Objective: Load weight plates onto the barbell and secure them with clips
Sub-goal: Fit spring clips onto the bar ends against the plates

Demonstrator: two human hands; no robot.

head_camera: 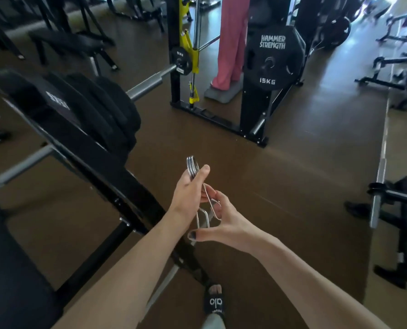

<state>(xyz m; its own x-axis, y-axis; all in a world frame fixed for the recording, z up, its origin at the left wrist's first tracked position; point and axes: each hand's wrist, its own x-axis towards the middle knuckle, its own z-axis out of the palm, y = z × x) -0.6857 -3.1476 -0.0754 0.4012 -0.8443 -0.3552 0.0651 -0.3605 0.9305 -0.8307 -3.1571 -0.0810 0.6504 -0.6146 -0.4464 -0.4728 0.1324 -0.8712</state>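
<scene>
Both hands meet in front of me at the middle of the view, joined on one spring clip (198, 186). My left hand (188, 189) grips the coiled end, with the thumb laid along the coil and the fingers wrapped behind it. My right hand (223, 224) pinches the two wire handles at the lower end, with the thumb underneath and the fingers curled over the loops. The clip is held in the air above the brown floor (292, 174), clear of the bar.

Largest item: the black bench frame (91, 167) runs diagonally across the left side. On it sits the barbell (145, 85), whose bare steel sleeve points up and to the right. A stack of black plates (98, 110) is loaded on that sleeve, pushed toward the rack. Beyond the sleeve tip stands a black rack with a yellow part (188, 46), carrying a small plate (180, 61). To its right hangs a 15 kg plate (274, 60). Between them stands a person in pink trousers (231, 43). My black slide sandal (215, 302) shows at the bottom edge.
</scene>
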